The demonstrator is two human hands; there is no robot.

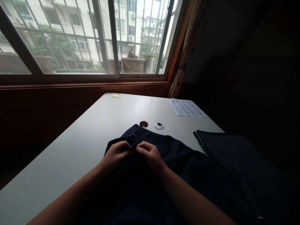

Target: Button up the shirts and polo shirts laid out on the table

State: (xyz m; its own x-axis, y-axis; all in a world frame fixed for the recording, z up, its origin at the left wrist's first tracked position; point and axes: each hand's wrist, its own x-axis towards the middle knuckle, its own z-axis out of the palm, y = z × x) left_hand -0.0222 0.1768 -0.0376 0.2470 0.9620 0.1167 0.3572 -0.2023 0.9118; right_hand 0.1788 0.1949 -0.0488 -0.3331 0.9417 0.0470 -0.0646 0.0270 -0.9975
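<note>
A dark navy cloth garment [168, 147] lies spread over the near part of the white table, its folds running toward me and to the right. My left hand [119, 150] pinches the cloth near its far left corner. Close beside it, my right hand [150, 153] grips the same spot between thumb and fingers. The fingertips of both hands almost meet there. Whatever small detail sits between them is hidden by the fingers and the dark fabric. Which kind of garment it is cannot be made out.
On the white table [89, 134] are a round cable hole [143, 124] and its loose white cover [158, 126]. Printed sheets [188, 108] lie at the back right, a yellow sticky note [116, 95] at the back left. A dark flat item [225, 147] rests at right. Behind stands a barred window.
</note>
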